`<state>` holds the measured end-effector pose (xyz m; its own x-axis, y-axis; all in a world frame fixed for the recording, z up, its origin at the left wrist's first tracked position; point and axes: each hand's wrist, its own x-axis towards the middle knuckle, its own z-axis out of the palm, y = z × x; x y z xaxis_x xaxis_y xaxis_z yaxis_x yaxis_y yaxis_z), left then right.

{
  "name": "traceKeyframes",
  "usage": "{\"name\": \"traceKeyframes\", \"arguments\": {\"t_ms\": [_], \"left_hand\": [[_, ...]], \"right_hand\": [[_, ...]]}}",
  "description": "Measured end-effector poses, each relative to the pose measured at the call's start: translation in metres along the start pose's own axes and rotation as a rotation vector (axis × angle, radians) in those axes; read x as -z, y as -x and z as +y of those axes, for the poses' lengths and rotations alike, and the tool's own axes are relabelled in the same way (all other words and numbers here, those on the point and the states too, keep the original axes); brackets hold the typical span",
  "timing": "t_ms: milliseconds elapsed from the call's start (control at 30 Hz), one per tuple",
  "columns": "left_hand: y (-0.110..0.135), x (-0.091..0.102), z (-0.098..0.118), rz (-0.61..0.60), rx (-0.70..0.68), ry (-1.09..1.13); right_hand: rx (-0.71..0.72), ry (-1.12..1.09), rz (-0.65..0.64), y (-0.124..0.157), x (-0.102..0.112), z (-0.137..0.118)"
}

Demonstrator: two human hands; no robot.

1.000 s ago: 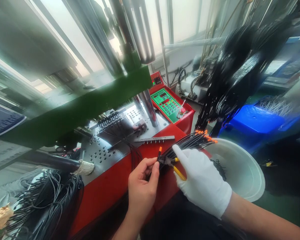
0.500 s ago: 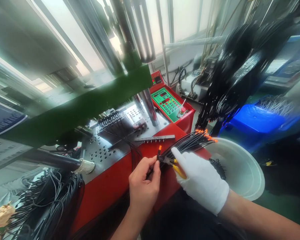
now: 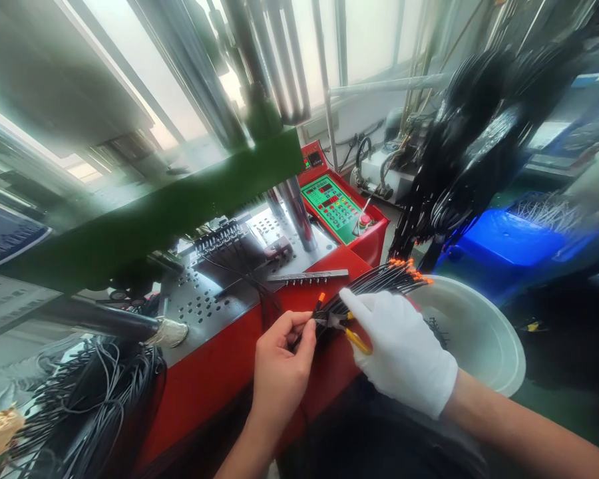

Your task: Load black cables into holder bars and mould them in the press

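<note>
My bare left hand (image 3: 287, 349) pinches a black cable (image 3: 319, 305) whose orange-tipped end points up past the fingertips. In a white glove, my right hand (image 3: 404, 342) grips yellow-handled cutting pliers (image 3: 358, 342). The metal jaws of the pliers are at the cable, just by my left fingertips; whether they are closed on it I cannot tell. Behind the pliers lies a bundle of black cables (image 3: 379, 278) with orange tips, resting on the red machine front (image 3: 219, 372) and reaching over a bowl's rim.
A pale round bowl (image 3: 499, 332) stands at the right. Ahead are a perforated metal plate (image 3: 199, 306), a metal strip (image 3: 309, 275), a green press beam (image 3: 180, 206) and a control panel (image 3: 332, 203). More black cables (image 3: 94, 399) lie at left; a blue bin (image 3: 509, 233) is far right.
The orange-tipped cable end leans more to the right, and my left hand has shifted slightly left. The plier jaws have come closer to my left fingertips.
</note>
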<state>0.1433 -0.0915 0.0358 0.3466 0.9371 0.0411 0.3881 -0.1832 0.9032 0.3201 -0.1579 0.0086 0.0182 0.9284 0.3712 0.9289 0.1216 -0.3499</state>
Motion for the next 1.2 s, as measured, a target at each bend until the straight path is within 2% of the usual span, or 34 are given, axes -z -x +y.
{"name": "traceKeyframes", "arguments": {"t_ms": [167,333,467,533,633,700,767,833,900,1000,1100,1200], "left_hand": [[-0.001,0.001,0.0,-0.092,0.025,-0.036],[-0.003,0.004,-0.003,-0.144,0.008,-0.081],[-0.003,0.002,-0.001,-0.158,-0.028,-0.102],[-0.002,0.001,0.002,-0.126,-0.083,-0.135],[0.002,0.001,0.002,-0.062,-0.18,-0.233],[0.005,0.003,-0.002,-0.048,-0.163,-0.235],[0.006,0.007,-0.008,-0.063,-0.064,-0.15],[0.004,0.012,-0.012,-0.082,0.061,-0.012],[0.001,0.015,-0.013,-0.097,0.157,0.111],[-0.001,0.015,-0.008,-0.116,0.223,0.189],[-0.001,0.012,-0.002,-0.129,0.227,0.163],[0.0,0.011,0.003,-0.133,0.191,0.083]], "right_hand": [[0.045,0.122,-0.008,-0.007,0.002,0.003],[0.053,0.205,-0.094,-0.01,-0.002,0.01],[-0.031,0.115,-0.14,-0.004,-0.013,0.008],[-0.117,-0.063,-0.14,-0.004,-0.013,0.005],[-0.345,-0.574,-0.211,-0.011,0.003,0.011],[-0.535,-0.939,-0.178,-0.018,0.021,0.023],[-0.639,-1.063,-0.086,-0.021,0.035,0.034],[-0.557,-0.889,-0.065,-0.017,0.04,0.036],[-0.347,-0.57,-0.09,-0.009,0.033,0.027],[-0.071,-0.21,-0.045,0.001,0.014,0.009],[-0.015,0.009,-0.068,0.001,0.001,-0.001],[-0.008,0.128,-0.097,-0.004,0.001,-0.001]]}}
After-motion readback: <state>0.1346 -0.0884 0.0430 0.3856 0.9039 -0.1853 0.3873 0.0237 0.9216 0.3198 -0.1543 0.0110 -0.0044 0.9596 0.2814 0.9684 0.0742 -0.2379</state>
